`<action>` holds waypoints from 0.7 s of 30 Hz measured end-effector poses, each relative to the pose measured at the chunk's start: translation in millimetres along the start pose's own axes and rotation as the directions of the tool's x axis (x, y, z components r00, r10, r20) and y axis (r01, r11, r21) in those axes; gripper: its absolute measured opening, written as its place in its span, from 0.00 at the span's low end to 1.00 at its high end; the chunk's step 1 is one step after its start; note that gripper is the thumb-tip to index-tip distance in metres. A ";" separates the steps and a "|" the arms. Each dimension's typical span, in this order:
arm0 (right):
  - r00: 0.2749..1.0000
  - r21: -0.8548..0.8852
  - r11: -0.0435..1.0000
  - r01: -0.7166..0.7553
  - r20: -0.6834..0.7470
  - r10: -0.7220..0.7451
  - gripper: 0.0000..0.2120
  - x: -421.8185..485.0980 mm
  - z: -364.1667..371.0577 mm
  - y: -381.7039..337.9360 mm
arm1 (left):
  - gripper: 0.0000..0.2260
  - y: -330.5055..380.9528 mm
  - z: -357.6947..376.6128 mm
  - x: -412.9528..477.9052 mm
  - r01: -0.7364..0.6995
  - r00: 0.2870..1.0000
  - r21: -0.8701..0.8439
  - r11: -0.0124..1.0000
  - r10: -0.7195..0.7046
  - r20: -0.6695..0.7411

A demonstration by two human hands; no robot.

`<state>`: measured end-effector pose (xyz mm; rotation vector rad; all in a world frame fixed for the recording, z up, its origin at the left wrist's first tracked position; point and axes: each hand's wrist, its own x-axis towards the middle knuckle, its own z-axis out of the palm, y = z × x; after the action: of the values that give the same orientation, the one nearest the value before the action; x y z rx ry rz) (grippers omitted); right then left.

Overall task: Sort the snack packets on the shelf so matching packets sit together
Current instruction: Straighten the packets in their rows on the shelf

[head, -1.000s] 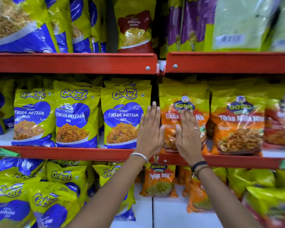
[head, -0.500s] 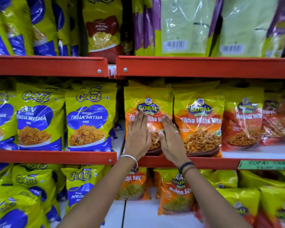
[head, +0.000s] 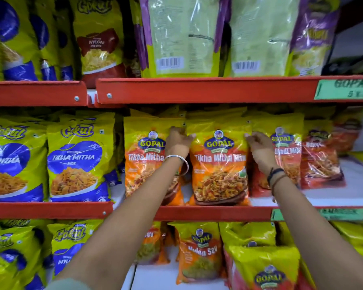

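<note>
On the middle red shelf an orange Gopal Tikha Mitha Mix packet stands upright between my two hands. My left hand curls around its upper left edge and my right hand around its upper right edge. A matching orange Gopal packet stands to its left, partly behind my left forearm. To the right stand red-and-yellow Gopal packets, the nearest one half hidden by my right hand. Yellow-and-blue Gokul Tikha Mitha packets fill the shelf's left section.
The upper shelf holds Gokul packets, a Nylon packet and pale green packets turned back to front. Below are Gopal Nylon Sev packets and more yellow packets. Green price labels sit on the red shelf lips.
My view has shifted right and closer. Both hands left the leftmost orange packet's front, moved up and right, and now grip the top edges of the second orange packet.
</note>
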<state>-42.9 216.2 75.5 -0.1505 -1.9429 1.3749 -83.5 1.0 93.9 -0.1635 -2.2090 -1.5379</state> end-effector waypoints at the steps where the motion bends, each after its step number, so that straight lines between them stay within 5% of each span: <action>1: 1.000 -0.017 1.000 -0.006 0.007 0.006 0.14 5.4 0.4 0.4 | 0.15 2.1 -0.5 3.6 0.014 1.000 0.017 1.000 -0.014 0.005; 5: 1.000 -0.097 0.995 -0.014 -0.017 0.012 0.13 15.3 -2.9 1.1 | 0.06 9.2 -0.8 11.2 0.034 0.999 0.044 0.998 -0.033 -0.013; 10: 1.000 -0.228 0.974 0.009 -0.025 -0.016 0.18 15.5 -2.7 -0.9 | 0.13 8.1 2.3 11.0 0.034 0.999 0.025 0.999 -0.034 0.025; 12: 0.999 -0.265 0.964 0.023 -0.039 -0.034 0.19 12.4 -2.0 -3.0 | 0.01 11.0 1.2 9.2 0.030 0.998 0.033 0.999 -0.032 0.052; 14: 0.996 -0.223 0.974 0.031 -0.080 -0.050 0.08 2.6 -1.8 -2.4 | 0.13 7.3 4.3 6.3 0.019 0.999 0.064 0.998 -0.021 0.028; 17: 0.965 -0.227 0.958 0.177 -0.152 -0.214 0.14 -34.6 2.8 4.7 | 0.17 0.1 9.4 -25.3 -0.198 0.970 0.191 0.961 0.220 -0.106; 21: 0.863 -0.397 0.782 0.480 0.056 -0.501 0.23 -96.1 25.3 26.8 | 0.21 -28.2 34.7 -86.5 -0.588 0.789 0.414 0.695 0.605 0.106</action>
<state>2.4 161.5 1.0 0.1270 -2.0079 0.6157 -25.6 35.3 23.6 -0.6406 -2.0966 -0.6721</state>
